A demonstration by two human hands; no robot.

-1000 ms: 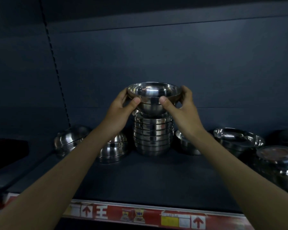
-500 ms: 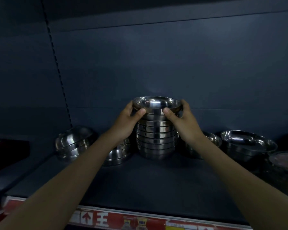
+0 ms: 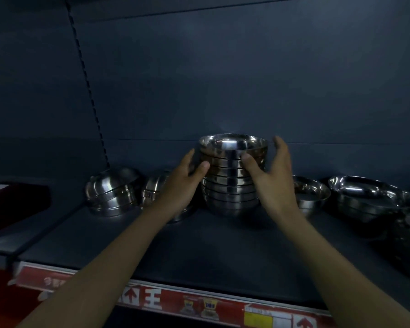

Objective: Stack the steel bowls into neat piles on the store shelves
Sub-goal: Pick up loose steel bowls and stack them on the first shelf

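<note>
At the centre of the frame, on the dark shelf [image 3: 223, 245], the pile [image 3: 231, 188] of steel bowls stands upright, with its top bowl [image 3: 233, 144] sitting level in the ones below. The left hand [image 3: 187, 178] and right hand [image 3: 276, 178] flank it at about the same height. The pile therefore lies straight ahead, between them and equally near to both, with its axis vertical. Both hands are loosely open, cupping rather than clamping. The left thumb tip touches the pile's left edge. The right thumb rests on the front of the upper bowls, while its fingers stand straight, just clear of the rim. Neither hand has hold of anything. The pile looks finished with, so the next move is probably to fetch another bowl. The loose bowl [image 3: 310, 192] just right of the right wrist is nearest that hand. The half-hidden bowls [image 3: 150, 191] behind the left hand and the tilted bowls [image 3: 111, 192] further left suit the left hand. The wide bowls [image 3: 369, 195] at the right edge look like a separate pile.
</note>
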